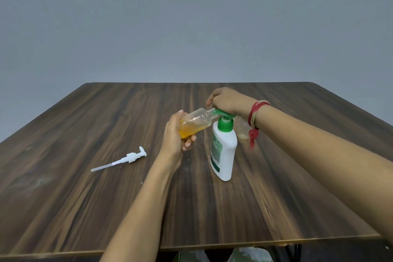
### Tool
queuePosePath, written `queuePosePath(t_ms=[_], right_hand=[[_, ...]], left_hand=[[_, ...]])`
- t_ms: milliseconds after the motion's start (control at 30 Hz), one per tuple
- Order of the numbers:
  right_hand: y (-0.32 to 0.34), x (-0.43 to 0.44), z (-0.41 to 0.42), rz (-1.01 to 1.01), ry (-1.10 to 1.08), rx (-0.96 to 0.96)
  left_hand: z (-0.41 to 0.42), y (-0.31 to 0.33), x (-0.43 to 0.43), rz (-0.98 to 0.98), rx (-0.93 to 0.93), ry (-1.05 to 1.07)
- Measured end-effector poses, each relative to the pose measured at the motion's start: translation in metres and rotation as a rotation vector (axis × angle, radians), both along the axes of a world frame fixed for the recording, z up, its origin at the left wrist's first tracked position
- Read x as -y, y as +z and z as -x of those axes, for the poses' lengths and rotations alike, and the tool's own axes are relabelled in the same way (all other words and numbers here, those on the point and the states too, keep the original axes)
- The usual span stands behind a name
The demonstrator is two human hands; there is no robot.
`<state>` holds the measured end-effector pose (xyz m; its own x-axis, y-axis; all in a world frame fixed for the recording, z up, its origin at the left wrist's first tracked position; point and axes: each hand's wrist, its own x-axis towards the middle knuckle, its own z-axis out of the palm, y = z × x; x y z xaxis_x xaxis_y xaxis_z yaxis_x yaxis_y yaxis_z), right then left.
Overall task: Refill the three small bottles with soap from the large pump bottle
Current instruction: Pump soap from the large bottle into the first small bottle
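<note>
Table's (106,198) far half | left hand (176,134) grips light, slippery small bottle (194,123) low | right hand (227,100) clamps large pump bottle (223,151) atop

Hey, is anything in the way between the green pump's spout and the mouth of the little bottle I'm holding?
Nothing visible. The small bottle in the left hand has its open neck right at the spout of the green pump; the white pump lies aside on the table.

Both arms reach forward. The left hand (176,135) curls its fingers round a small bottle (194,122). The right hand (228,100), wrist bent down, sits curled over the pump (225,115).
</note>
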<state>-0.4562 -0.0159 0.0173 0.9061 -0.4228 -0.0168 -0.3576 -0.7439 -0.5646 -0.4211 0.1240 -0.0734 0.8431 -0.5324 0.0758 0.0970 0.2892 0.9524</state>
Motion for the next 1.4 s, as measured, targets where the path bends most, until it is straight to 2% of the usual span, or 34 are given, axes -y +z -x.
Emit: queuePosePath(t_ms=[100,233,367,500,633,967,1033,1133,1300,1400], right_hand=[[0.0005,0.0016,-0.0012,0.009,-0.017,0.049],[-0.0025,-0.0019,-0.0018,-0.018,0.021,-0.017],[0.0012,0.0037,-0.0011,0.016,-0.021,0.037],[-0.0022,-0.0023,0.0005,-0.004,0.052,-0.050],[0.0024,0.0025,0.0003,0.021,0.021,0.025],[-0.0045,0.0023,-0.0015,0.017,0.029,0.020],[-0.0025,-0.0004,-0.0010,0.045,0.045,-0.026],[0.0049,0.0015,-0.0005,0.120,-0.010,0.012],[-0.0020,-0.0035,-0.0020,0.060,0.028,-0.037],[0.0032,-0.0005,-0.0018,0.056,0.013,-0.001]], left_hand=[[0.0004,0.0000,0.0007,0.016,0.010,-0.010],[-0.0003,0.0005,-0.0008,0.006,0.014,0.013],[0.0015,-0.0003,0.0014,0.000,0.036,-0.011],[0.0000,-0.0009,0.0008,-0.001,0.031,0.004],[0.0017,-0.0008,0.0018,0.010,0.033,-0.007],[-0.0014,-0.0036,0.0014,0.004,0.039,0.000],[-0.0018,-0.0035,0.0018,0.007,0.032,0.001],[0.0007,-0.0038,0.0030,0.025,0.035,-0.012],[-0.0014,-0.0040,0.0012,0.018,0.019,0.013],[0.0008,-0.0037,0.0030,0.036,0.029,-0.001]])
